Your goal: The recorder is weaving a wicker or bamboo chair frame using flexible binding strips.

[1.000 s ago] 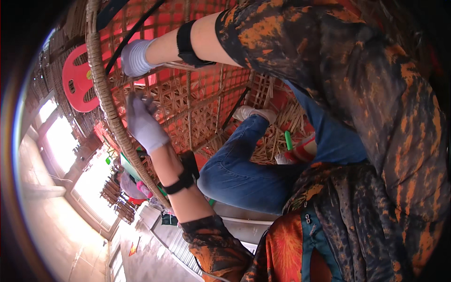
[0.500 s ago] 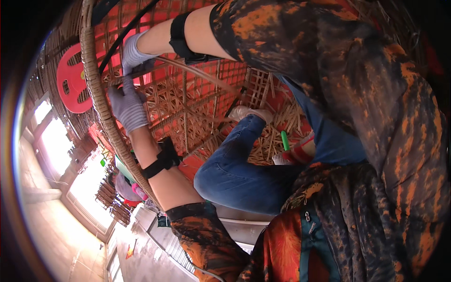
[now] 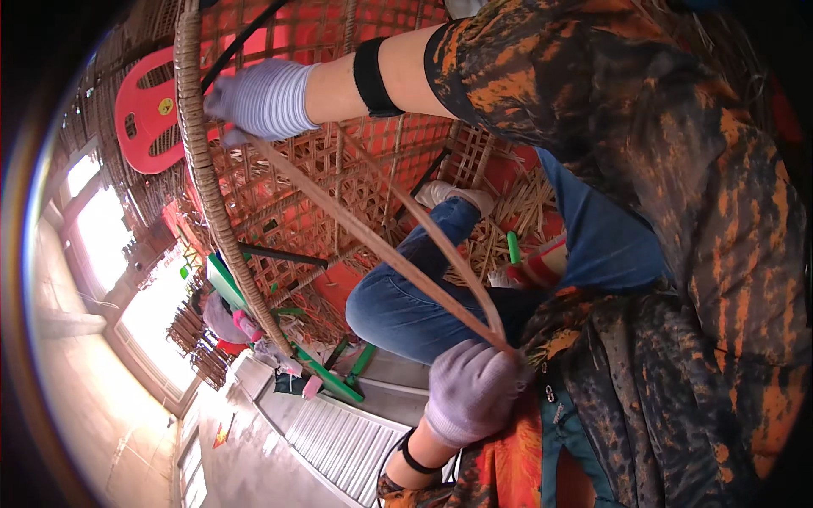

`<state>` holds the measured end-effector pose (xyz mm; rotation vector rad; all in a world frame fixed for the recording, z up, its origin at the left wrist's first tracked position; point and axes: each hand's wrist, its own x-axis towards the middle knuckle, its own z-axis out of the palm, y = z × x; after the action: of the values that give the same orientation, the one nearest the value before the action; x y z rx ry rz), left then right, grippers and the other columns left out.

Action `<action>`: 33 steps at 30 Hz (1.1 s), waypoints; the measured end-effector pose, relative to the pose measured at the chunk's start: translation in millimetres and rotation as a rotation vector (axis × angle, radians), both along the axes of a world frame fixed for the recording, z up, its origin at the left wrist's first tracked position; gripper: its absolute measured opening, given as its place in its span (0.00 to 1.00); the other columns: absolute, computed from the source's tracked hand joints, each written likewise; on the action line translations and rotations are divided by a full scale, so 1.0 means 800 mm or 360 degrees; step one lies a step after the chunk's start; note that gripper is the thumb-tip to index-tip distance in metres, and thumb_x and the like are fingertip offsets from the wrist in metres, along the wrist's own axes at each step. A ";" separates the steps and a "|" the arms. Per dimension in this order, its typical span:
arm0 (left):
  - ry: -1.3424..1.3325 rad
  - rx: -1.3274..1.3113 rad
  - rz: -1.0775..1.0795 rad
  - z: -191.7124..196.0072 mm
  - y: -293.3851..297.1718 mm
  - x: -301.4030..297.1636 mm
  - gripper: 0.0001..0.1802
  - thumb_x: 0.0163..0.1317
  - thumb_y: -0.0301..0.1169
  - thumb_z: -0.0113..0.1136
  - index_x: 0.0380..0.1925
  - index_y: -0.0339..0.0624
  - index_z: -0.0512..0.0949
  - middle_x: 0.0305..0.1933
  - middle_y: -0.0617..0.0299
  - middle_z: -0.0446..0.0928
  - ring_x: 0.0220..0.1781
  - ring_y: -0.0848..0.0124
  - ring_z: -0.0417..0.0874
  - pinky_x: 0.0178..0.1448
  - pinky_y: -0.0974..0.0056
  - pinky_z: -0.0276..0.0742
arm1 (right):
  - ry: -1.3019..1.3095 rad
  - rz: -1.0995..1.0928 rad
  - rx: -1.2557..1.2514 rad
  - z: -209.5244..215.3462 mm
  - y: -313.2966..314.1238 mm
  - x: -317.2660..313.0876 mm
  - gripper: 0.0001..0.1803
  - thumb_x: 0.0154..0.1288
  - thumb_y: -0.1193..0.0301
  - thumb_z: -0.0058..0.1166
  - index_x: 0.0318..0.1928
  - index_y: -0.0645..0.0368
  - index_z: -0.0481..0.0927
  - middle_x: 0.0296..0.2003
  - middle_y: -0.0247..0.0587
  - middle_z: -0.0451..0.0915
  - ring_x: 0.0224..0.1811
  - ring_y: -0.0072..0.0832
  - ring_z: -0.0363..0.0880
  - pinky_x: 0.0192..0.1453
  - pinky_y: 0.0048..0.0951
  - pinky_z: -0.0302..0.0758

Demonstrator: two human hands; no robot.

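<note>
A large woven basket stands on its side, its wrapped rim curving down the left of the view. My right hand, in a striped grey glove, is closed at the inner side of the rim, where a long brown cane strip comes out from beneath it. The exact hold of its fingertips is partly hidden. My left hand, gloved too, is closed on that strip close to my jacket front. The strip bends in a loop there and runs back up toward the basket wall.
A red plastic stool is beyond the rim at upper left. A green-framed object lies below the basket. Loose cut strips cover the red floor around my feet, near a green handle. A dark rod crosses the basket.
My left hand has left the rim and come down and right to my body, drawing the strip out into a long loop. My right hand stays at the rim, turned flatter.
</note>
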<state>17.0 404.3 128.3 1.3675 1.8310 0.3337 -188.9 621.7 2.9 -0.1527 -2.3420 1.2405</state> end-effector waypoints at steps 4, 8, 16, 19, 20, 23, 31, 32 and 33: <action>-0.0366 0.0283 0.0192 -0.032 0.005 -0.010 0.06 0.49 0.25 0.61 0.29 0.39 0.76 0.27 0.56 0.77 0.28 0.56 0.80 0.32 0.59 0.74 | -0.0351 0.0103 -0.0451 -0.025 0.006 -0.012 0.20 0.66 0.57 0.51 0.53 0.54 0.75 0.39 0.47 0.80 0.44 0.41 0.80 0.49 0.40 0.76; 0.0579 0.0064 0.0463 -0.054 0.026 -0.096 0.11 0.58 0.22 0.53 0.40 0.38 0.79 0.37 0.51 0.78 0.38 0.57 0.81 0.44 0.59 0.77 | 0.0067 0.0069 -0.0936 -0.050 0.023 -0.057 0.21 0.65 0.54 0.52 0.38 0.61 0.82 0.27 0.39 0.83 0.28 0.30 0.83 0.36 0.33 0.79; 0.0376 0.1092 0.1637 -0.137 0.142 -0.300 0.18 0.62 0.26 0.55 0.51 0.30 0.73 0.32 0.60 0.78 0.28 0.79 0.74 0.31 0.74 0.69 | -0.0180 0.0013 -0.1356 -0.059 0.022 -0.052 0.25 0.60 0.51 0.54 0.46 0.61 0.79 0.43 0.46 0.81 0.43 0.40 0.81 0.45 0.38 0.76; 0.0068 0.1161 0.1717 -0.151 0.169 -0.323 0.17 0.59 0.23 0.59 0.49 0.32 0.74 0.30 0.61 0.78 0.24 0.80 0.73 0.26 0.76 0.66 | -0.0226 0.0087 -0.1391 -0.056 0.043 -0.045 0.25 0.60 0.51 0.55 0.46 0.61 0.79 0.41 0.46 0.81 0.42 0.38 0.81 0.44 0.38 0.76; 0.0063 0.1159 0.1717 -0.157 0.174 -0.324 0.17 0.59 0.23 0.59 0.49 0.32 0.74 0.30 0.61 0.78 0.24 0.80 0.73 0.26 0.76 0.66 | -0.0249 0.0130 -0.1406 -0.056 0.046 -0.044 0.25 0.60 0.51 0.55 0.46 0.62 0.79 0.41 0.46 0.82 0.42 0.38 0.81 0.44 0.38 0.77; 0.0067 0.1371 0.1785 -0.168 0.178 -0.328 0.14 0.57 0.21 0.61 0.45 0.34 0.76 0.31 0.61 0.78 0.21 0.80 0.72 0.22 0.76 0.63 | -0.0332 0.0305 -0.1497 -0.058 0.044 -0.032 0.26 0.60 0.51 0.56 0.45 0.63 0.79 0.39 0.46 0.82 0.40 0.36 0.82 0.44 0.38 0.77; 0.1024 0.0649 0.1175 -0.131 0.159 -0.328 0.12 0.64 0.34 0.55 0.38 0.36 0.78 0.31 0.54 0.79 0.29 0.68 0.78 0.35 0.65 0.72 | -0.0510 0.0670 -0.1686 -0.054 0.053 -0.018 0.26 0.60 0.51 0.58 0.44 0.65 0.79 0.34 0.45 0.83 0.37 0.33 0.83 0.42 0.37 0.79; 0.1043 0.0646 0.1180 -0.132 0.142 -0.336 0.12 0.64 0.34 0.55 0.38 0.36 0.78 0.31 0.54 0.79 0.29 0.68 0.78 0.35 0.65 0.72 | -0.0522 0.0700 -0.1693 -0.050 0.050 -0.021 0.26 0.60 0.51 0.58 0.43 0.65 0.79 0.34 0.45 0.83 0.37 0.32 0.83 0.42 0.37 0.79; 0.1328 0.0649 0.0799 -0.138 0.115 -0.348 0.13 0.65 0.36 0.52 0.37 0.36 0.78 0.32 0.51 0.78 0.31 0.63 0.78 0.37 0.63 0.72 | -0.0518 0.0721 -0.1677 -0.046 0.055 -0.026 0.26 0.60 0.51 0.58 0.43 0.65 0.79 0.33 0.44 0.84 0.36 0.32 0.83 0.42 0.37 0.80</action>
<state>-261.3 496.2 17.8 1.4064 2.9458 0.4508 -209.5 665.8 -34.0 -0.1711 -1.7351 2.7473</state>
